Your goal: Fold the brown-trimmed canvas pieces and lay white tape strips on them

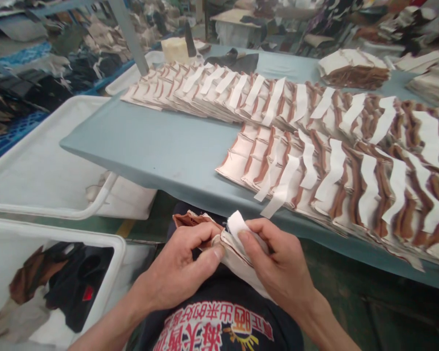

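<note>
My left hand (pixel 179 265) and my right hand (pixel 278 265) are both closed on a small stack of brown and cream leather pieces (pixel 227 248) held in my lap below the table edge. A white paper strip (pixel 237 223) sticks up from the stack under my right thumb and fingers. My left thumb presses the stack's left end. On the blue-grey table (pixel 149 146) in front of me lie two overlapping rows of the same pieces (pixel 314 161), each with a white strip on it.
A white plastic bin (pixel 40 161) stands at the left and another (pixel 106 273) at lower left holds dark and brown scraps. More stacks of pieces (pixel 353 68) lie at the table's far right. A metal post (pixel 129 34) rises at the back.
</note>
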Motion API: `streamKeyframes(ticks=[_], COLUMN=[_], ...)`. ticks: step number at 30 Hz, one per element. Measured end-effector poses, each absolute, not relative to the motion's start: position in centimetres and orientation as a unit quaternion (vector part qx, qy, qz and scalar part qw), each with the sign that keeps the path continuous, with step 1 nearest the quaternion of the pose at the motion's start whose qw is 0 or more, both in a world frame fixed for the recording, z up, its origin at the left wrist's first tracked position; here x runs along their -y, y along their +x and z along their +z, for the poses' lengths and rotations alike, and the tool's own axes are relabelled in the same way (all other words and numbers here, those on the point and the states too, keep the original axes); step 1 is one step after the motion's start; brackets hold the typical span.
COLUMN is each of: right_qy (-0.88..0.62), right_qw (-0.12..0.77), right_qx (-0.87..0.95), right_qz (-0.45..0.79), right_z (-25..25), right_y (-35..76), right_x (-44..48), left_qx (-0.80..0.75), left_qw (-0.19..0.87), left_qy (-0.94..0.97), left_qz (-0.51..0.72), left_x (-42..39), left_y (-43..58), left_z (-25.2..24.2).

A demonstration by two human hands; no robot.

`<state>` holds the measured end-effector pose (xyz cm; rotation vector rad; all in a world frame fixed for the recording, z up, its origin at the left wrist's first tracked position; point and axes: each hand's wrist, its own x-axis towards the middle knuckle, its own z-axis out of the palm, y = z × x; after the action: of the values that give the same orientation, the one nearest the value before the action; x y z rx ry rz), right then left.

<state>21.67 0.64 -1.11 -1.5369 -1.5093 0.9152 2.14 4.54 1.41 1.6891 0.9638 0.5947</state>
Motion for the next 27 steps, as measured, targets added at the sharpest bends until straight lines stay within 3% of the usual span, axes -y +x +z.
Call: streamKeyframes(ticks=[4,9,20,27], right_qy=[-0.569,-0.535,-0.485,-0.533], right_qw=[0.380,0.382,0.337,0.368], right_qx=[0.496,0.416,0.366,0.441], right_qz=[0.534,0.628,0.719,0.621], right_z=[-1.8,-1.8,-2.2,-2.5], right_y=[21.7,21.8,22.0,21.4], right_x=[0.0,-0.5,-1.9,-1.4], left_qx=[-0.399,-0.401,-0.404,-0.393], left_qw=[0.532,0.549,0.551,0.561], left_qy=[0.701,0.691,0.685,0.675], left_qz=[0.257,0.246,0.252,0.276], left_x=[-4.6,-5.0,-5.3,-5.7], left_y=[2.4,2.8,2.8,2.5], left_z=[1.0,1.0,0.7,-0.1])
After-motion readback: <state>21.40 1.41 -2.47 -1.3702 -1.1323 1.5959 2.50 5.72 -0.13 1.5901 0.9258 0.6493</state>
